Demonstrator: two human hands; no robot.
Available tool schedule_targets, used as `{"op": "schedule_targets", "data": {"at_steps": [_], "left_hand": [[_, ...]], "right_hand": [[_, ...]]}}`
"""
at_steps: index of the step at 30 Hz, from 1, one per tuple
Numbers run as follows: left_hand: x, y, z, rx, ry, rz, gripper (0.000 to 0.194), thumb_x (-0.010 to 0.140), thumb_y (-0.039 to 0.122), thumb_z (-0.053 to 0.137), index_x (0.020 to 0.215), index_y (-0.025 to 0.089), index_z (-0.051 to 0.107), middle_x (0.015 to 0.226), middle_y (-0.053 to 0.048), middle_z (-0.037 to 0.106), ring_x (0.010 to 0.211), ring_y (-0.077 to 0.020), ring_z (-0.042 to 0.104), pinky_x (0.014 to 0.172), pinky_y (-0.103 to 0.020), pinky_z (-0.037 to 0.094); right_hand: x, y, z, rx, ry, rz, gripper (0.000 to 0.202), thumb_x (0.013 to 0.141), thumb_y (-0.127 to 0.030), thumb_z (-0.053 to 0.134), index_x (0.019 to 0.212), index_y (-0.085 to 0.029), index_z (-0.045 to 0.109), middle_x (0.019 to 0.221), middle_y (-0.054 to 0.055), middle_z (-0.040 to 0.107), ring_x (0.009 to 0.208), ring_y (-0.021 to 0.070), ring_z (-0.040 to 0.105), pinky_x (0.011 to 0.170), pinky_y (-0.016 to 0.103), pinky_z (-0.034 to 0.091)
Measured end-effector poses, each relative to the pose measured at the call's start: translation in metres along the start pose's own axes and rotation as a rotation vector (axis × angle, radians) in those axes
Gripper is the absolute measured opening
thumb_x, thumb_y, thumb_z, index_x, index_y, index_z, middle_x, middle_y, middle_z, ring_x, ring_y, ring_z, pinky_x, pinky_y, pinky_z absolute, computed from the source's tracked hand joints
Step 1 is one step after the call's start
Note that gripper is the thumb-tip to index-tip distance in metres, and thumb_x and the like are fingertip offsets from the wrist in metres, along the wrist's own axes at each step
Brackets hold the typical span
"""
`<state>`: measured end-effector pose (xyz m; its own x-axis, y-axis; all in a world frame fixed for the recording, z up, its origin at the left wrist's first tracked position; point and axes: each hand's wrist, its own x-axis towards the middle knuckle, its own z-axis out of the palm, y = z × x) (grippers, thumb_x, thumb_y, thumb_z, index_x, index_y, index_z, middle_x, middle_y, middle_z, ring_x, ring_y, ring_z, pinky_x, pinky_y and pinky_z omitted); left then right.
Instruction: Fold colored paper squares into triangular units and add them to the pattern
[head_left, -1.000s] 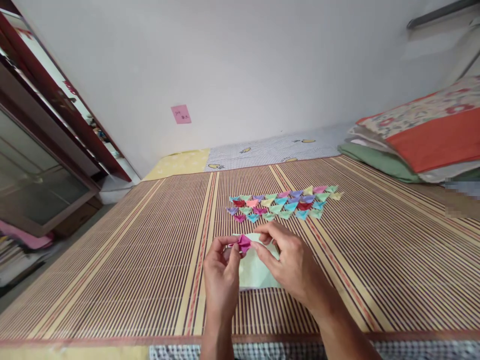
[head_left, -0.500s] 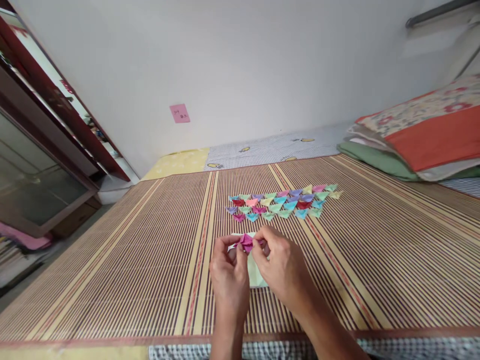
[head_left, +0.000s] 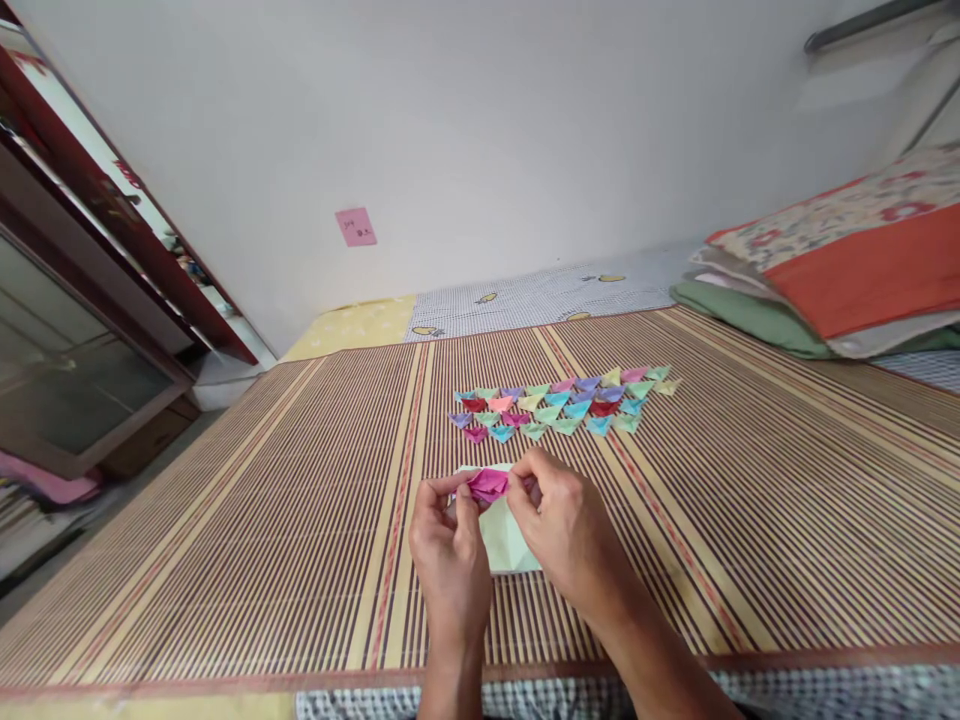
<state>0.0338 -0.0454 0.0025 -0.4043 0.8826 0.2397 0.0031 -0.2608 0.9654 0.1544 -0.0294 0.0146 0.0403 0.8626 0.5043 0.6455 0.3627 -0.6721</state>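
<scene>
A small folded magenta paper [head_left: 489,485], boat-like in shape, is stretched between my two hands. Its left end is pinched by the thumb and fingers of my left hand [head_left: 448,535]. My right hand [head_left: 559,510] grips the opposite end, fingertips closed on it. Both hands hover over a pale green sheet of paper [head_left: 506,545], partly hidden beneath them and creased down its middle. Just beyond my hands, several small folded paper boats [head_left: 566,405] in many colours lie in rows.
A striped bamboo mat [head_left: 262,520] covers the bed. Folded bedding [head_left: 862,270] is piled at the right, against the white wall [head_left: 480,130]. A pink note [head_left: 355,227] is stuck on that wall. At the far left stands a glass-paned door [head_left: 67,350].
My hands have drawn slightly apart, the left one moving left. The magenta paper is now pulled out longer and flatter between them. The rows of boats are unchanged.
</scene>
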Motion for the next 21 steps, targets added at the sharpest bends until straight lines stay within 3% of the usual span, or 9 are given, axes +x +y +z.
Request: {"op": "schedule_targets", "data": {"at_steps": [5, 8, 12, 16, 21], "left_hand": [[0.0, 0.0, -0.001, 0.028, -0.032, 0.007, 0.024, 0.095, 0.042, 0.067, 0.097, 0.018, 0.065, 0.086, -0.004, 0.071, 0.069, -0.0161, 0.069, 0.061, -0.026, 0.056], [0.0, 0.0, -0.002, 0.043, -0.066, 0.003, 0.023, 0.095, 0.041, 0.067, 0.099, 0.019, 0.065, 0.081, -0.003, 0.071, 0.065, -0.0158, 0.068, 0.063, -0.027, 0.057], [0.002, -0.003, -0.003, 0.023, -0.104, -0.035, 0.022, 0.093, 0.04, 0.069, 0.099, 0.019, 0.065, 0.075, 0.0, 0.072, 0.05, -0.0128, 0.063, 0.059, -0.026, 0.056], [0.002, -0.004, -0.003, -0.003, -0.107, -0.058, 0.021, 0.091, 0.038, 0.071, 0.098, 0.019, 0.065, 0.085, -0.004, 0.077, 0.052, -0.0128, 0.066, 0.056, -0.025, 0.055], [-0.001, -0.001, 0.0, -0.008, -0.124, -0.087, 0.022, 0.09, 0.037, 0.072, 0.098, 0.018, 0.063, 0.078, -0.004, 0.075, 0.061, -0.0171, 0.072, 0.052, -0.022, 0.051]], "right_hand": [[0.003, -0.001, -0.006, 0.071, -0.033, -0.011, 0.012, 0.089, -0.009, 0.061, 0.083, -0.02, 0.06, 0.077, 0.001, 0.066, 0.065, 0.0173, 0.063, 0.062, 0.028, 0.045], [0.005, -0.002, -0.011, 0.06, -0.038, -0.078, 0.016, 0.086, -0.003, 0.062, 0.087, -0.019, 0.062, 0.088, 0.003, 0.065, 0.079, 0.02, 0.065, 0.072, 0.031, 0.049], [0.008, -0.002, -0.018, 0.029, -0.079, -0.166, 0.021, 0.085, 0.002, 0.062, 0.083, -0.02, 0.063, 0.089, 0.003, 0.063, 0.083, 0.021, 0.064, 0.075, 0.033, 0.049], [0.009, -0.001, -0.024, -0.011, -0.155, -0.19, 0.022, 0.087, 0.003, 0.063, 0.084, -0.019, 0.067, 0.091, 0.003, 0.065, 0.086, 0.0212, 0.064, 0.077, 0.034, 0.05], [0.01, 0.001, -0.028, -0.05, -0.225, -0.207, 0.021, 0.086, 0.002, 0.068, 0.082, -0.019, 0.069, 0.09, 0.003, 0.068, 0.085, 0.0216, 0.066, 0.076, 0.035, 0.051]]}}
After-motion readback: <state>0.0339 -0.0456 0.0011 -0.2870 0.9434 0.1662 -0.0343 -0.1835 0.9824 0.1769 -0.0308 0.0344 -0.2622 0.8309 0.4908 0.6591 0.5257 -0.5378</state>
